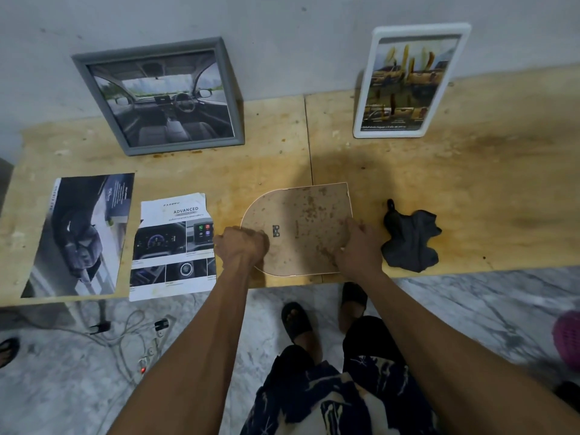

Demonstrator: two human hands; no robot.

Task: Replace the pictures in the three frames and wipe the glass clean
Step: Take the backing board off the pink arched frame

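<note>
An arch-shaped frame point(298, 229) lay face down at the near edge of the plywood table point(470, 171). The left hand point(241, 246), fingers curled, gripped its rounded end; the right hand point(357, 246) clasped its straight right side. A dark cloth point(411, 238) lay just right of that grip, two loose printed pictures point(174, 246) left.

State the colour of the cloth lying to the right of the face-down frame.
Dark grey, almost black; the cloth shows clearly in the head view.
</note>
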